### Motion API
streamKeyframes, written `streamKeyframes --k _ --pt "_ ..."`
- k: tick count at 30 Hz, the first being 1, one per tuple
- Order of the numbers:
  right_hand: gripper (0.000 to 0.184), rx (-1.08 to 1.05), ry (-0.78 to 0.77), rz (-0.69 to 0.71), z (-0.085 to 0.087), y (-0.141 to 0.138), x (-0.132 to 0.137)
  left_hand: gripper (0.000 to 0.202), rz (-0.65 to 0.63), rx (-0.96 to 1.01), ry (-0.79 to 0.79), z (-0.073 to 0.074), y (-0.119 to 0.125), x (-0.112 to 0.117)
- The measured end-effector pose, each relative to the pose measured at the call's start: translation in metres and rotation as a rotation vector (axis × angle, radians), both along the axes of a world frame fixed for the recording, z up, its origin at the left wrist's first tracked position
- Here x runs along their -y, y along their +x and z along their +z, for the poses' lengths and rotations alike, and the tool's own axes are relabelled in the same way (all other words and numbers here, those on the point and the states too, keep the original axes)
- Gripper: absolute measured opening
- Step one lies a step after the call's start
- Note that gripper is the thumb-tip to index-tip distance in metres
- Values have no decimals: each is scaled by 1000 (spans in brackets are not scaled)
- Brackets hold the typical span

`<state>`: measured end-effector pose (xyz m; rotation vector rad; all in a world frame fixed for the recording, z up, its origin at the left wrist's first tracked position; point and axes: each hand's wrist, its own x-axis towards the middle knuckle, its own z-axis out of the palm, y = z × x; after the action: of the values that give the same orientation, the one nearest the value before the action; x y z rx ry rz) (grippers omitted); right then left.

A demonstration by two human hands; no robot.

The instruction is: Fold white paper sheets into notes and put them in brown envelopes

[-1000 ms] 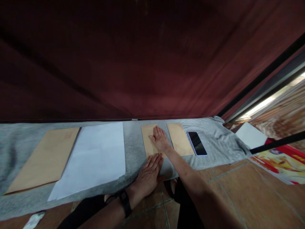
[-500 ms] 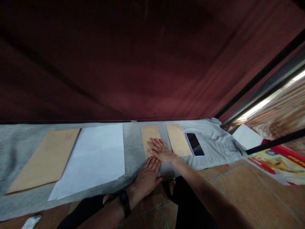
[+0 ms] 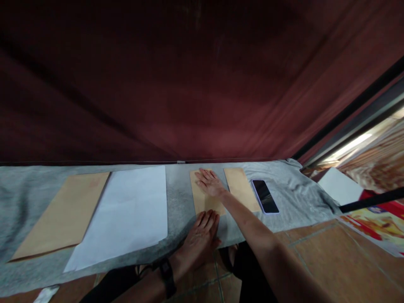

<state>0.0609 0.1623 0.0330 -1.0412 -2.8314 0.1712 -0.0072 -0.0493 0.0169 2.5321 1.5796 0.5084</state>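
Observation:
My right hand (image 3: 209, 182) lies flat, fingers stretched out, on the far end of a small tan envelope (image 3: 202, 201) on a grey cloth (image 3: 178, 198). My left hand (image 3: 202, 239), with a black watch at the wrist, presses flat on the cloth at the envelope's near end, fingertips touching its edge. A second small tan envelope (image 3: 241, 188) lies just right of the first, and a dark phone (image 3: 265, 196) beside that.
A white sheet (image 3: 128, 214) and a large tan envelope (image 3: 65, 212) lie on the cloth to the left. A dark red curtain (image 3: 189, 84) hangs behind. Tiled floor (image 3: 331, 261), a white paper (image 3: 339, 187) and a colourful printed sheet (image 3: 375, 225) are at right.
My right hand slid back toward me along the small envelope, then forward again to its far end. My left hand stayed pressed at the near end.

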Motion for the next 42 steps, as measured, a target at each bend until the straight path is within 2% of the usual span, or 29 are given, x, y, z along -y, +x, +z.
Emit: streamKeyframes --k 3,7,10,16,21,23,27,30,35,42 --pt "52 -14 10 -5 -2 2 3 70 14 -12 7 0 1 1" --pt "52 -22 1 29 -7 20 22 67 7 -54 15 5 -2 4" --pt "53 -25 -19 42 -8 41 47 67 12 -37 33 6 -5 7" --pt "58 -124 -14 -124 -11 75 107 68 11 -34 64 3 -12 9" --pt "58 -221 -61 -167 -13 95 141 65 55 -64 65 7 -23 13" --pt "53 -293 -90 -192 -12 102 145 59 82 -60 62 9 -29 13" --pt "39 -449 -105 -422 -2 108 143 45 91 -9 56 10 -39 8" --pt "32 -426 -171 -528 9 105 139 44 115 27 43 7 -46 3" --pt "24 -327 -283 -616 19 100 135 51 114 10 -29 8 -54 -4" --pt "18 -476 -422 -583 14 106 128 35 59 66 -49 19 -61 -13"
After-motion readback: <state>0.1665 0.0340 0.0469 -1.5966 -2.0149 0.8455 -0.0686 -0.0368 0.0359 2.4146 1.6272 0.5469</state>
